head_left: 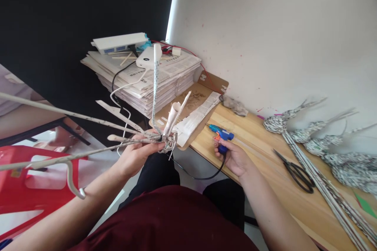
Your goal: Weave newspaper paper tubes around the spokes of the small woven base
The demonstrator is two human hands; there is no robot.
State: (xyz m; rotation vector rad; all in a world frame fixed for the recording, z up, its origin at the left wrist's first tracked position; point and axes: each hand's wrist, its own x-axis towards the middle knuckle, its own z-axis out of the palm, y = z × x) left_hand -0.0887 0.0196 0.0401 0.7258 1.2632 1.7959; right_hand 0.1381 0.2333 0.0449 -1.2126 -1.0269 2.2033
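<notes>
Maroon top [182,219], black trousers [226,200]; forearms [262,200], hands [235,159] bare.

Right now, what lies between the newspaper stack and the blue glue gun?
The head view shows brown cardboard bearing a printed paper strip, then wooden tabletop nearest the glue gun in the right hand.
</notes>
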